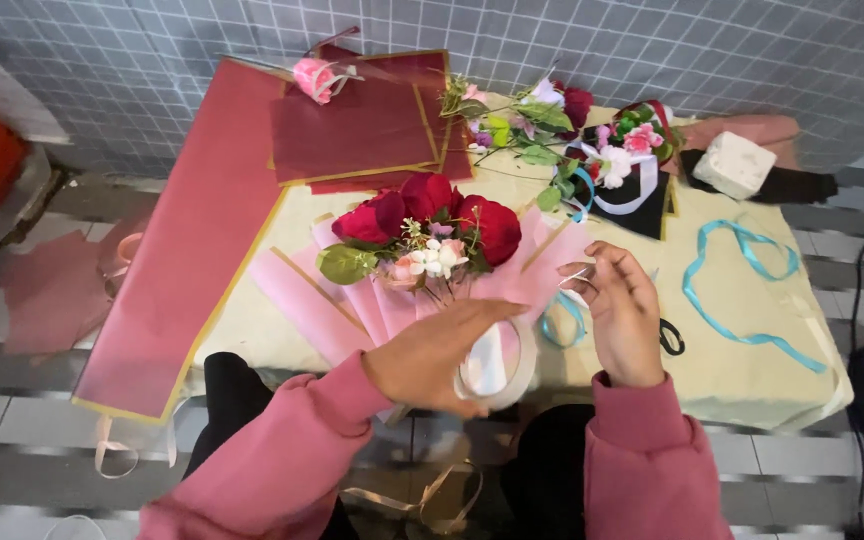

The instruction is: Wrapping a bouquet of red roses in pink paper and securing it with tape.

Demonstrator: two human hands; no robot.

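Note:
A bouquet of red roses (pixel 430 222) with small white flowers sits in pink wrapping paper (pixel 347 300) at the table's near edge. My left hand (pixel 432 355) grips the bouquet's wrapped stem and holds a roll of clear tape (pixel 497 372) against it. My right hand (pixel 622 310) is just to the right, pinching the tape's free end between its fingertips near the pink paper's right flap.
Dark red wrapping sheets (pixel 357 130) with gold edges lie at the back left; one long sheet (pixel 187 250) hangs off the table. Loose flowers (pixel 522 120), a smaller bouquet in black wrap (pixel 632 160), a white block (pixel 734 163), blue ribbon (pixel 742 290) and black scissors (pixel 670 338) lie to the right.

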